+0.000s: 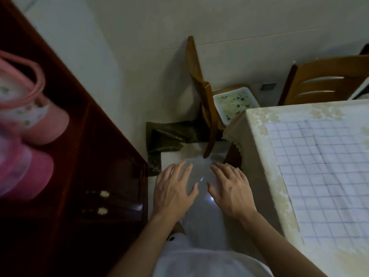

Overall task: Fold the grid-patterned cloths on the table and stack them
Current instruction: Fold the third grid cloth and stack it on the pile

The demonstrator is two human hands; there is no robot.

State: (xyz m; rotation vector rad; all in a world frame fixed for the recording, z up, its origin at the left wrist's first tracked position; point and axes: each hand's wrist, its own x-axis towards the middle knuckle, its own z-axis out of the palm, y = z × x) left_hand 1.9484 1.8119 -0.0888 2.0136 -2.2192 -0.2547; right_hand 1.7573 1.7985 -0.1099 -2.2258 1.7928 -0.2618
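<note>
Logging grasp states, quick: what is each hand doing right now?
Left hand: open, fingers spread, holding nothing.
Right hand: open, fingers spread, holding nothing, clear of the grid-patterned cloth.

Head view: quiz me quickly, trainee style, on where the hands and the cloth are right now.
1. True or false: the left hand grips the grid-patterned cloth.
2. The white tray sits on: A the table, B a wooden chair, C the cabinet.
3. Fill in: the right hand is ___, holding nothing.
Key: 1 false, it hovers apart from the cloth; 2 B; 3 open.
</note>
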